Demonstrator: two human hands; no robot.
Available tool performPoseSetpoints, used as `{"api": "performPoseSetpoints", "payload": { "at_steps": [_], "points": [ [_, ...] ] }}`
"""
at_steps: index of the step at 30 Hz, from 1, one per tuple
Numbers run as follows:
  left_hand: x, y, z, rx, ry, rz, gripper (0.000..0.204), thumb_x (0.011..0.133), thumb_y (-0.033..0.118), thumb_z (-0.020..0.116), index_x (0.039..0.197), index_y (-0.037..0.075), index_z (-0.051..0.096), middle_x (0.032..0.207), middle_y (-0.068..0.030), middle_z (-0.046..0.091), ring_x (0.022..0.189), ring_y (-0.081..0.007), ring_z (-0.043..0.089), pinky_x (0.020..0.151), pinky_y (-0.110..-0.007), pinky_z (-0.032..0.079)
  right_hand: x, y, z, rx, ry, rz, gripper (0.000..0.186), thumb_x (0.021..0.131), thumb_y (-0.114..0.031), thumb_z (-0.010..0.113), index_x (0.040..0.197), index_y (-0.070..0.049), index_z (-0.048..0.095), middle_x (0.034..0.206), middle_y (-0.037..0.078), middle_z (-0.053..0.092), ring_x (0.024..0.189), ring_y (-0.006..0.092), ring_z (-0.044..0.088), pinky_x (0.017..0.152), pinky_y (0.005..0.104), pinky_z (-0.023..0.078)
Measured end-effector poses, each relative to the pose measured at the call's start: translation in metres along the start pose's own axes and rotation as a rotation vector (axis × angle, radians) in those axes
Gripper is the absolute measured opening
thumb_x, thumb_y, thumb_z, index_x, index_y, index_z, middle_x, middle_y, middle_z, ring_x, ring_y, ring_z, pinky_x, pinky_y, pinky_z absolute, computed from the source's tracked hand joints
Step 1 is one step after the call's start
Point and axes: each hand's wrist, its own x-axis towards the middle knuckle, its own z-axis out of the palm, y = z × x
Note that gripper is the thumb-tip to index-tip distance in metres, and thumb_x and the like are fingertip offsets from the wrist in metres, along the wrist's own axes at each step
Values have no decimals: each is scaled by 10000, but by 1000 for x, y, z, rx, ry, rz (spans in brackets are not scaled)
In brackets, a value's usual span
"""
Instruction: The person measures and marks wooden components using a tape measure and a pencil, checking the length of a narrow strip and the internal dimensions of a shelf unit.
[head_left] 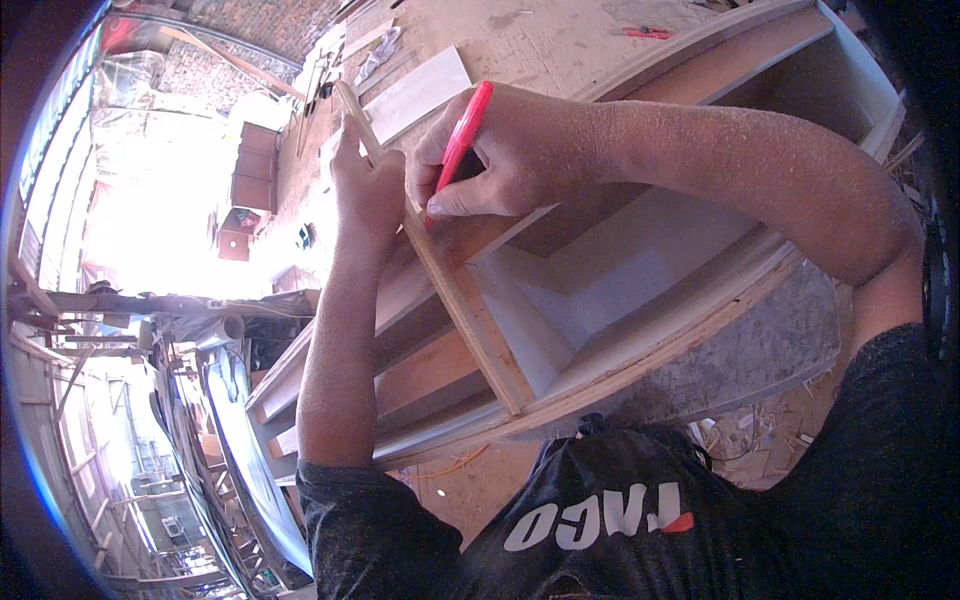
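Over an open wooden cabinet (620,270), both hands meet at a thin wooden strip (440,270) that runs from the upper left down to the cabinet's near edge. The strip is pale, straight and narrow, with plywood layers showing along its side. The left hand (365,185) is closed around the strip near its upper end, steadying it. The right hand (500,155) is clamped on a red pen (460,140), its tip pressed to the strip just beside the left hand. There is one strip, one pen and one cabinet with two grey-lined compartments visible, split by a board. The cabinet has pale plywood edges and brown faces. It lies on a dusty floor (560,40) strewn with shavings and offcuts, with a white panel (425,90) lying beyond. The room is a workshop, with a brick wall at the top left and bright daylight at its open left side.
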Motion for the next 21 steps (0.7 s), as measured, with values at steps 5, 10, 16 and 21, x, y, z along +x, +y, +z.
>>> {"api": "performPoseSetpoints", "payload": {
  "at_steps": [5, 10, 16, 21],
  "points": [
    [2, -9, 2, 5, 18, 30, 810, 833, 76, 593, 1597, -110, 400, 751, -137, 636, 636, -144, 594, 562, -327, 469, 0, -1, 0, 46, 3, 18, 122, 947, -118, 777, 1033, -32, 773, 969, 91, 791, 946, 179, 745, 910, 350, 579],
    [3, -1, -1, 37, 1, 81, 799, 832, 74, 593, 1588, -113, 414, 706, -114, 639, 611, -139, 594, 543, -322, 465, 2, 4, 0, 96, 13, -3, 113, 962, -109, 766, 1038, -26, 776, 973, 88, 794, 943, 164, 741, 913, 344, 577],
    [2, 4, -1, 62, -5, 80, 791, 833, 69, 591, 1583, -115, 419, 696, -98, 639, 590, -132, 584, 524, -316, 453, 2, 0, -2, 42, -14, 15, 110, 973, -117, 760, 1033, -27, 777, 975, 81, 795, 951, 157, 741, 922, 337, 578],
    [1, 2, -1, 3, -12, 69, 794, 837, 66, 589, 1590, -111, 413, 708, -94, 645, 592, -131, 585, 526, -314, 451, 2, 1, 0, 69, -10, 31, 104, 984, -125, 752, 1031, -38, 785, 985, 78, 798, 958, 157, 744, 937, 338, 583]
  ]
}}
